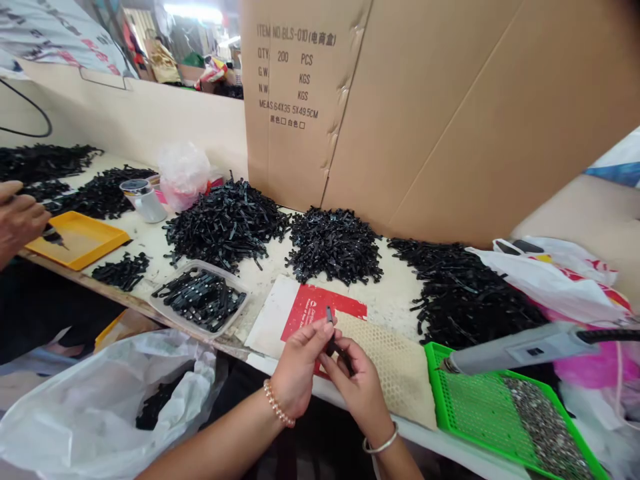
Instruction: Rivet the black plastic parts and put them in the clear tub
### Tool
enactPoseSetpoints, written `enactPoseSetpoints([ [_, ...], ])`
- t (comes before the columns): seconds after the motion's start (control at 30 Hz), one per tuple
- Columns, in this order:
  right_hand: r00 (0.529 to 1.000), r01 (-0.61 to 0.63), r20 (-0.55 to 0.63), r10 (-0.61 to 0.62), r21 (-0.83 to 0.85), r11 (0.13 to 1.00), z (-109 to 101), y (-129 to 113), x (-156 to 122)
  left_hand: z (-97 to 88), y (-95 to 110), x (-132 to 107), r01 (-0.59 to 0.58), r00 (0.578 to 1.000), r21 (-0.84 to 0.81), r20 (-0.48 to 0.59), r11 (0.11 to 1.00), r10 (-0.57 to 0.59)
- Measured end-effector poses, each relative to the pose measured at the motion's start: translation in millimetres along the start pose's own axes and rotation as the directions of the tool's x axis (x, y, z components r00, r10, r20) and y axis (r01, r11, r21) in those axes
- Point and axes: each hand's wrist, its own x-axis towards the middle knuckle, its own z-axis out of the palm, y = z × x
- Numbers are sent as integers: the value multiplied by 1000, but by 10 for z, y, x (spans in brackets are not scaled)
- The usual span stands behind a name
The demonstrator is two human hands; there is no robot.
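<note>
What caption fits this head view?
Left hand and right hand hold a black part beside a mesh mat and green tray.

One left hand [299, 373], one right hand [359, 390], one held black part [329, 315], one yellow tray [95, 241], one green basket [475, 403]

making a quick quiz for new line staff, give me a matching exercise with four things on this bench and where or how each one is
Things:
1 yellow tray
2 green basket
3 clear tray
4 black part

Places or states:
a pinched between the left hand and the right hand
b holds small metal bits, far right
c beside another person's hand, far left
d full of black strips

Pairs: 1-c, 2-b, 3-d, 4-a
</note>
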Motion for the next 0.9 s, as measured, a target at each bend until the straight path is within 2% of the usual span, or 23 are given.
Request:
enactPoseSetpoints([
  [0.13,994,79,-70,-84,-71,994,-180,-28,-52,-56,59,57,-84,995,157,-40,984,92],
  [0.27,987,157,-3,-160,-186,970,-342,-107,-48,-52,85,53,16,999,295,36,955,-28],
  [0.33,973,215,-27,-229,-256,942,-363,-133,-41,-28,60,10,58,994,296,74,954,-84],
  [0.43,913,332,-84,-399,-418,846,-355,-136,-45,15,18,-67,126,979,271,120,954,-163],
  [0.57,792,477,-4,-610,-620,623,-367,-104,-65,67,7,-130,170,965,235,156,957,-210],
  [0.63,775,493,31,-632,-655,572,-387,-91,-75,86,13,-143,180,964,225,155,958,-217],
  [0.73,775,502,33,-631,-637,584,-412,-81,-100,99,15,-146,184,964,219,152,958,-220],
  [0.9,780,495,-35,-625,-577,650,-422,-67,-159,97,-6,-131,169,969,235,136,957,-204],
])
